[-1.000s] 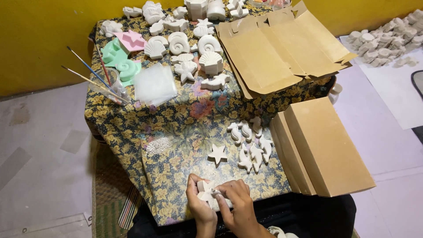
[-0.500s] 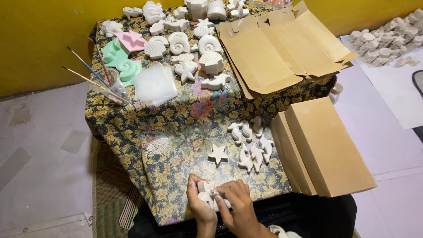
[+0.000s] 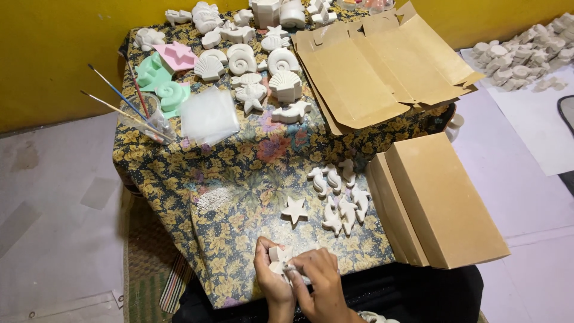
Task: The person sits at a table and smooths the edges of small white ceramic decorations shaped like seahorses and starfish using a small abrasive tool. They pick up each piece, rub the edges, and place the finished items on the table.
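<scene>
Left to right, from the head cam: a jar of paint brushes [image 3: 128, 110] sits at the far left edge of the table [image 3: 239, 179], w/ green and pink painted shells [image 3: 164, 75] right behind it and a clear plastic sheet [image 3: 209, 116] just beside it. Mid-table there's a bunch of unpainted white plaster shells [image 3: 263, 69], then closer in a lone white star [image 3: 295, 209] and a cluster of seahorse figures [image 3: 338, 197]. Flat cardboard boxes [image 3: 382, 66] at the back right, and a closed one [image 3: 442, 200] leaning off the right edge.

Bottom center, at the near edge of the table: left hand [image 3: 270, 281] is wrapped around a small white plaster piece [image 3: 278, 256], right hand [image 3: 320, 284] is pinched on a thin tool [image 3: 290, 268] w/ its tip touching the piece. Can't tell what the tool is exactly, too small.

Imo for this kind of edge cleanup: keep the left grip firm but not crushing, plaster chips easy. Short light strokes, turn the piece rather than the tool, wrists braced on the table.

Orientation: the piece looks star-ish, so no real long axis afaict. Flat face seems to tilt up toward the camera, but the fingers cover most of it.
</scene>
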